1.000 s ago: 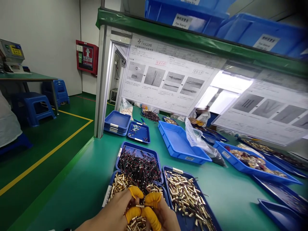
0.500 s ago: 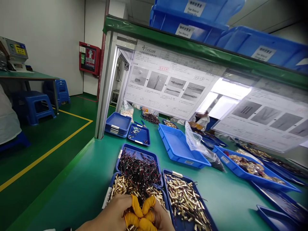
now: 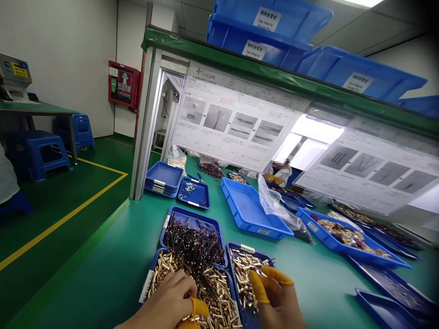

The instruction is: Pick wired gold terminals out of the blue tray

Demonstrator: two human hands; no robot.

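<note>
My left hand (image 3: 173,294) is curled over a blue tray of short brass tubes (image 3: 224,299), with yellow covers on its fingertips. Its fingers are bent closed, and what they hold is hidden. To its right, my right hand (image 3: 279,297) hovers at a second tray of brass tubes (image 3: 240,269), some with dark wires attached. Yellow covers sit on its thumb and finger, whose tips are apart with nothing visible between them. Beyond the left hand, a tray holds a heap of black and red wires (image 3: 194,240), some spilling onto the nearer brass tubes.
Stacked blue trays (image 3: 163,176) and a small parts tray (image 3: 194,193) stand at the back left. A larger blue bin (image 3: 247,205) lies mid-table beside a clear plastic bag (image 3: 270,196). Another bin (image 3: 343,237) holds parts at right. Instruction sheets (image 3: 233,116) hang above; co-workers sit opposite.
My hands were together over the near brass tray. They have since separated: the right moved to the right-hand tray and its fingers parted, while the left stayed over the near tray.
</note>
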